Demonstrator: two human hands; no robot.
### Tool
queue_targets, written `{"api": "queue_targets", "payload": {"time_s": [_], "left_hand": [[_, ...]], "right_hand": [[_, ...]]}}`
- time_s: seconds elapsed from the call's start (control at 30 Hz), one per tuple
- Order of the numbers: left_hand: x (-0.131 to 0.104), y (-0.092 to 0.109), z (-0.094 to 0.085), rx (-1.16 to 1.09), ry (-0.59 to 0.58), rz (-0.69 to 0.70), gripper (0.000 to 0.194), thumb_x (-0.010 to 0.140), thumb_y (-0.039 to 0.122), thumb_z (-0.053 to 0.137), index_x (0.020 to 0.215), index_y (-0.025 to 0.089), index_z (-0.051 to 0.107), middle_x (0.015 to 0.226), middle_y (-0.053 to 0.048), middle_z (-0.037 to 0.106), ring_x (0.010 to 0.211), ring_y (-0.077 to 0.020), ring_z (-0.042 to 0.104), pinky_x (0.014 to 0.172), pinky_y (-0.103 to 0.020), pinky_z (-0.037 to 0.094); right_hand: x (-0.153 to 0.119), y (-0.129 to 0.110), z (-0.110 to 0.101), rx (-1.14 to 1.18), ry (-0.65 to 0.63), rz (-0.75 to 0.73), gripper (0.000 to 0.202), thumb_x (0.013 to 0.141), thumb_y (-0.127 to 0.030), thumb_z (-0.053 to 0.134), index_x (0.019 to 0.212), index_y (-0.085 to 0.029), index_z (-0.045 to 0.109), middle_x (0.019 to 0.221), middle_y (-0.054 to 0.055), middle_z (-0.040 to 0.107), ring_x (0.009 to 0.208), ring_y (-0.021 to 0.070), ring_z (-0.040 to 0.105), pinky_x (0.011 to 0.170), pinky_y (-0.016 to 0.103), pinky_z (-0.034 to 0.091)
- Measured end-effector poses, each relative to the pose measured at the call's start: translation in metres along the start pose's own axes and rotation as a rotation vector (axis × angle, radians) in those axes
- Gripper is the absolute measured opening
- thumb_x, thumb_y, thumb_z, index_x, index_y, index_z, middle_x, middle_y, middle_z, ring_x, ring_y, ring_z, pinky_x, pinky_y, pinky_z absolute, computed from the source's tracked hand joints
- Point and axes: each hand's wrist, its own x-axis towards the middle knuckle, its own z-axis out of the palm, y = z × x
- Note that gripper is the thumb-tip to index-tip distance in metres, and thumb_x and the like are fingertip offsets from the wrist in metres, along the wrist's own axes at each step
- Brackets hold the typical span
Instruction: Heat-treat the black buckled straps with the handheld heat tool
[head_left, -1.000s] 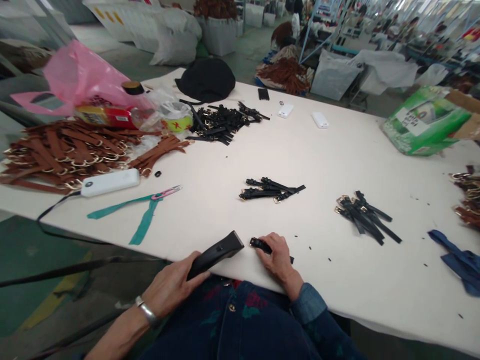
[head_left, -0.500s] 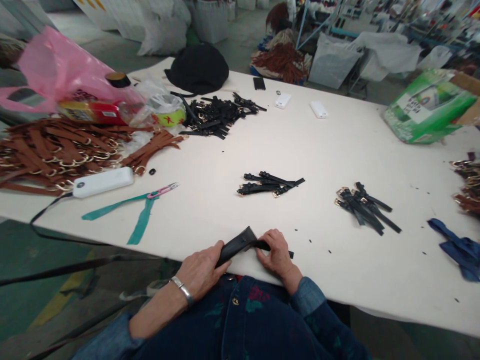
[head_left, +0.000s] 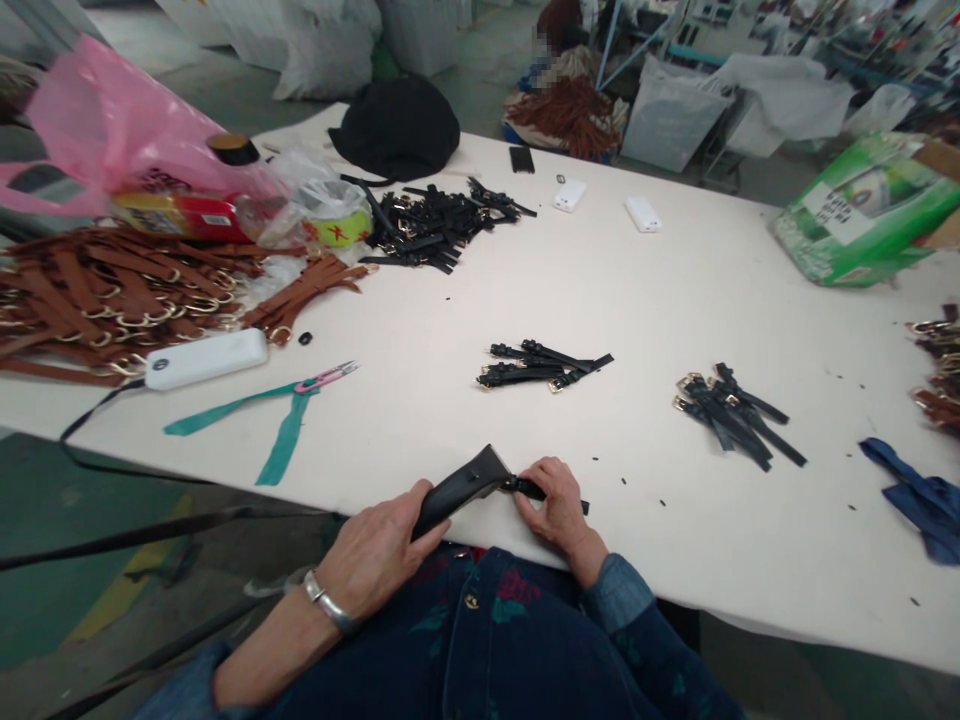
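Note:
Near the table's front edge, my left hand (head_left: 382, 540) is closed around a long, smooth black piece (head_left: 461, 492) with a small stud near its wider end; its exact kind I cannot tell. My right hand (head_left: 556, 505) pinches a black strap (head_left: 531, 490) beside that wider end. A bit of metal shows between the two, and the strap's other end sticks out past my right fingers. Beyond my hands lies a small group of black buckled straps (head_left: 536, 367). Another group of black buckled straps (head_left: 733, 410) rests to the right.
Pink-handled thread snips (head_left: 326, 378) with green cloth strips, a white power bank (head_left: 206, 360) and brown straps (head_left: 112, 290) lie left. Behind are black straps (head_left: 435, 225) and a black cap (head_left: 397, 130). A green package (head_left: 862, 215) and blue cloth (head_left: 919, 500) are right.
My left hand has shifted left and slightly down, drawing the black piece a little that way. Metal now shows between it and the strap. My right hand keeps nearly the same place.

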Motion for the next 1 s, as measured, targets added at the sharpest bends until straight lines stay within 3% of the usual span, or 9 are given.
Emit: {"api": "queue_targets", "payload": {"time_s": [0.2, 0.53, 1.0], "left_hand": [[0.000, -0.003, 0.005, -0.012, 0.007, -0.024, 0.033, 0.079, 0.050, 0.032, 0.096, 0.024, 0.043, 0.081, -0.003, 0.062, 0.072, -0.0176, 0.059, 0.059, -0.025, 0.036], [-0.009, -0.012, 0.017, -0.089, 0.004, -0.055, 0.031, 0.079, 0.049, 0.033, 0.095, 0.025, 0.044, 0.080, -0.002, 0.062, 0.073, -0.0173, 0.059, 0.063, -0.025, 0.037], [-0.020, -0.023, 0.027, -0.156, 0.026, -0.053, 0.033, 0.079, 0.049, 0.035, 0.099, 0.025, 0.044, 0.084, -0.002, 0.062, 0.076, -0.0176, 0.059, 0.065, -0.025, 0.038]], "right_hand": [[0.002, -0.007, 0.001, -0.027, -0.002, 0.042, 0.015, 0.071, -0.029, 0.054, 0.083, -0.020, 0.059, 0.077, 0.003, 0.051, 0.078, 0.0179, 0.042, 0.072, 0.031, 0.029], [0.007, -0.022, 0.017, -0.163, 0.138, 0.205, 0.009, 0.070, -0.027, 0.053, 0.070, -0.018, 0.055, 0.072, 0.001, 0.049, 0.078, 0.0177, 0.039, 0.075, 0.032, 0.023], [0.020, -0.026, 0.022, -0.327, 0.177, 0.138, 0.030, 0.069, -0.046, 0.057, 0.057, -0.018, 0.053, 0.065, 0.003, 0.047, 0.071, 0.0180, 0.039, 0.074, 0.036, 0.022]]}}
